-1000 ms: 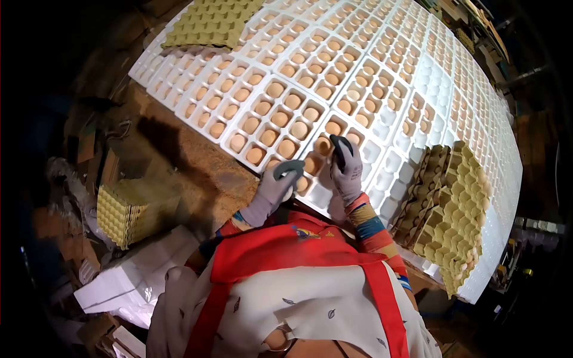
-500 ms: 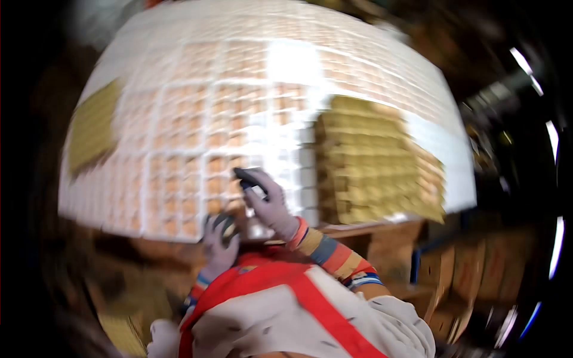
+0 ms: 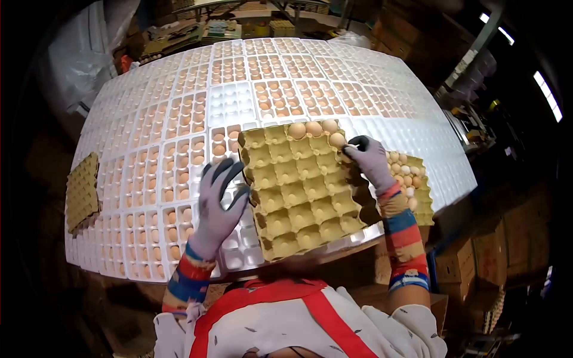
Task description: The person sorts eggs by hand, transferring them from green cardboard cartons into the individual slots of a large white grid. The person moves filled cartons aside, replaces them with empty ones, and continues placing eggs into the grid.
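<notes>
Head view. I log a yellowish pulp egg tray (image 3: 301,191) at the centre of the desk (image 3: 334,255), tilted slightly in view, over white compartmented trays (image 3: 231,106). Contents: three eggs (image 3: 313,128) side by side in cups along its far edge, toward the right corner, plus a corner egg (image 3: 337,140) just nearer to me. The nearer cups show bare pulp. A darker layer shows at the right side; I cannot tell how many trays are stacked.

Right gloved hand (image 3: 372,162): beside that corner egg, thumb and forefinger curled close together at its outer side. I cannot tell whether the grip pinches the shell or only rests by it.

Left gloved hand (image 3: 218,209): grip spread, dark fingertips at the pulp tray's left edge, thumb angled toward it; contact uncertain.

Surroundings: the white trays run across the desk, many cells each carrying one egg, one tray beyond the centre showing white cells. To the right, a second pulp tray (image 3: 425,206) bears clustered eggs (image 3: 406,173). At far left, another pulp tray (image 3: 82,191) lies over white ones.
</notes>
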The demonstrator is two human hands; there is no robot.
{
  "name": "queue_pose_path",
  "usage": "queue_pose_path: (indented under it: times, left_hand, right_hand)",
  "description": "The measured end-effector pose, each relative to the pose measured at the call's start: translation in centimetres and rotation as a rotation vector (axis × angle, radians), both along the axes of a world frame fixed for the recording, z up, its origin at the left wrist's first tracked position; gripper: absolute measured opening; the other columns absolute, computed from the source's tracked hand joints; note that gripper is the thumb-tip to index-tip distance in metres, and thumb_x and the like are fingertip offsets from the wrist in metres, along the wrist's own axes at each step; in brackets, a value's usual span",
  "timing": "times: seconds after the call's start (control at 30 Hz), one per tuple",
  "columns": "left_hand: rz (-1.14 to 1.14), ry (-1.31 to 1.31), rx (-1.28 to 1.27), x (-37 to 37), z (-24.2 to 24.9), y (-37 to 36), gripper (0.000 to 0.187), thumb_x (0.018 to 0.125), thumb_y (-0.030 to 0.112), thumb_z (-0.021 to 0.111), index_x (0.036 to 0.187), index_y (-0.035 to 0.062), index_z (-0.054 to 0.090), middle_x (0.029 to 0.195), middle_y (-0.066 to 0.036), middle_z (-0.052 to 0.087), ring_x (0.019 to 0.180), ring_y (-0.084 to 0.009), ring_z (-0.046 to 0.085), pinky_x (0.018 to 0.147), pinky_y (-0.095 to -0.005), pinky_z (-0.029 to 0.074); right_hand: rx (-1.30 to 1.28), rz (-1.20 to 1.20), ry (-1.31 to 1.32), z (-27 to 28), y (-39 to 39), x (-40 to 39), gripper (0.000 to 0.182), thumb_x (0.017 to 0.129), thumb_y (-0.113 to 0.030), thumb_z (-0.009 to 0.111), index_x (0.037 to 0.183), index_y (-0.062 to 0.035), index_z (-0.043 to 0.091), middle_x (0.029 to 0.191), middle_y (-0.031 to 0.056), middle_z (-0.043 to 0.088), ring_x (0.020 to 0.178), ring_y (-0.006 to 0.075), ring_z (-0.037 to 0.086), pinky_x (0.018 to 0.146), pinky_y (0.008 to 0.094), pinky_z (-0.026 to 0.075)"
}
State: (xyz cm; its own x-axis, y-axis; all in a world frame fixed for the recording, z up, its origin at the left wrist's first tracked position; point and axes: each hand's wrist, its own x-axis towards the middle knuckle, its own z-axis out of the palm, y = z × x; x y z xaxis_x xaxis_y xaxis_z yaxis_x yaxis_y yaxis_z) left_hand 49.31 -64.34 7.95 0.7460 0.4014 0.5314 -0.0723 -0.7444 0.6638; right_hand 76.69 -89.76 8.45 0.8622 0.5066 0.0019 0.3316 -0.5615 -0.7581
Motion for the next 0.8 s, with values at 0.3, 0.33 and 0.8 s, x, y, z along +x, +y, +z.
queue_pose_path:
  times: [0.3, 0.33, 0.8]
  left_hand:
    - [-0.089, 0.539, 0.047, 20.2, 0.7, -0.7, 0.049, 0.082, 0.027, 0.066, 0.127, 0.0072, 0.056, 0.117, -0.015, 0.062, 0.109, -0.0296, 0.059, 0.095, -0.0399, 0.049]
    - [-0.121, 0.394, -0.169, 19.9, 0.0, 0.0, 0.046, 0.084, 0.025, 0.065, 0.125, 0.0068, 0.056, 0.115, -0.014, 0.062, 0.108, -0.0277, 0.06, 0.093, -0.0393, 0.05]
    - [0.2, 0.798, 0.32, 24.4, 1.8, -6.9, 0.044, 0.078, 0.035, 0.071, 0.117, 0.0146, 0.066, 0.112, -0.013, 0.065, 0.104, -0.0305, 0.064, 0.09, -0.0387, 0.05]
  right_hand:
    - [-0.32, 0.503, -0.703, 1.3, 0.8, 4.0, 0.044, 0.079, -0.027, 0.069, 0.12, -0.0148, 0.06, 0.112, 0.0096, 0.06, 0.093, 0.0276, 0.065, 0.08, 0.039, 0.053]
    - [-0.597, 0.609, -0.604, 2.3, 1.8, 3.6, 0.052, 0.078, -0.025, 0.068, 0.127, -0.0176, 0.053, 0.134, 0.0122, 0.048, 0.098, 0.0308, 0.064, 0.086, 0.0404, 0.051]
    - [-0.581, 0.561, -0.598, 3.1, 5.3, 9.5, 0.053, 0.069, -0.037, 0.082, 0.116, -0.0214, 0.064, 0.13, 0.0136, 0.049, 0.114, 0.032, 0.057, 0.091, 0.0424, 0.051]
